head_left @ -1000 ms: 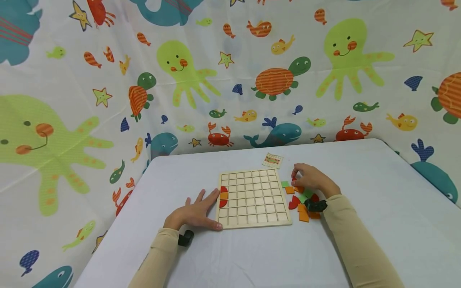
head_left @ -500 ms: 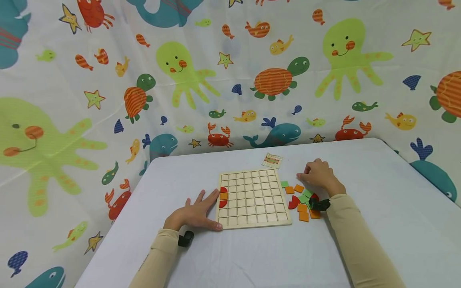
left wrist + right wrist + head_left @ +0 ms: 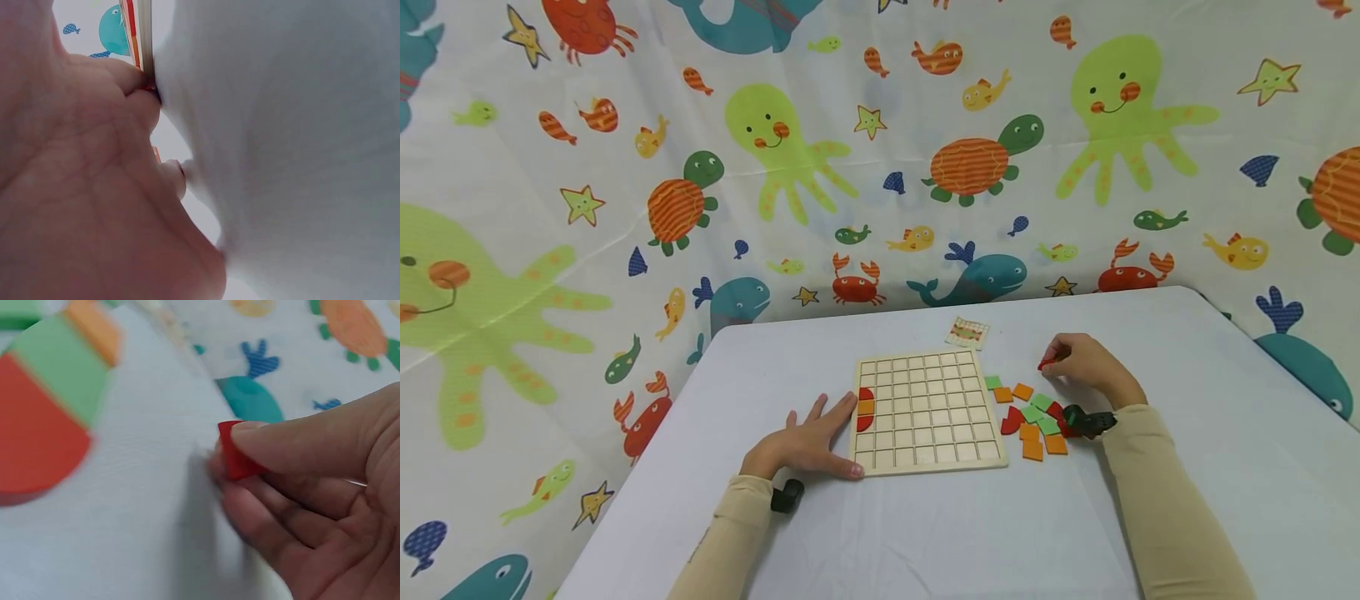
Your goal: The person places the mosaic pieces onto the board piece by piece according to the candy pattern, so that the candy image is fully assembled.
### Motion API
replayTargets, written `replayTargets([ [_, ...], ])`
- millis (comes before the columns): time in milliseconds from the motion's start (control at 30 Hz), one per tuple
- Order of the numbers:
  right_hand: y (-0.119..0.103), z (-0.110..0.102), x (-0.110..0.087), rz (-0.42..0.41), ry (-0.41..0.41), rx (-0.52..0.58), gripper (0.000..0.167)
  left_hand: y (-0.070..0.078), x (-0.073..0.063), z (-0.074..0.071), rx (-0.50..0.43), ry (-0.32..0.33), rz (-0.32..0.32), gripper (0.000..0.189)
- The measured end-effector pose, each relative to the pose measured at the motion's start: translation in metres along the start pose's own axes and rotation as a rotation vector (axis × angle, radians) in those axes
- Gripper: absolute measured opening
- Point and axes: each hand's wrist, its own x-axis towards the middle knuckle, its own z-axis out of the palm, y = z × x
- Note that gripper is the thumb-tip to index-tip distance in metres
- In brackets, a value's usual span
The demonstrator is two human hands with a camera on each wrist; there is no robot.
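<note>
Though small, bright red piece (image 3: 235,461)

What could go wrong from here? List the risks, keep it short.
The right hand only pinches the red piece, which might slip. The black wrist camera seems close to the loose pieces and could scatter them. The left hand touches the edge of the board; a push could shift it.

Red piece (image 3: 236,461) pinched in right hand (image 3: 1086,367), outline partly covered, perhaps quarter-round. Pale gridded board (image 3: 935,412) lies flat, left hand (image 3: 808,442) touching left edge; rounded red pieces (image 3: 866,394) flank orange square (image 3: 866,407), left column.
</note>
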Motion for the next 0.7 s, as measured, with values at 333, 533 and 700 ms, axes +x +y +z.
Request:
replayTargets([
  [333, 0.025, -0.003, -0.005, 0.111, 0.035, 0.738, 0.056, 0.001, -0.001, 0.000, 0.007, 0.000, -0.007, 0.125],
  [533, 0.007, -0.001, -0.002, 0.183, 0.020, 1.237, 0.063, 0.002, -0.001, -0.001, 0.005, 0.006, -0.010, 0.125],
  [700, -0.016, 0.008, 0.004, 0.187, 0.035, 1.452, 0.027, 0.003, -0.001, -0.002, -0.006, 0.001, -0.006, 0.126],
])
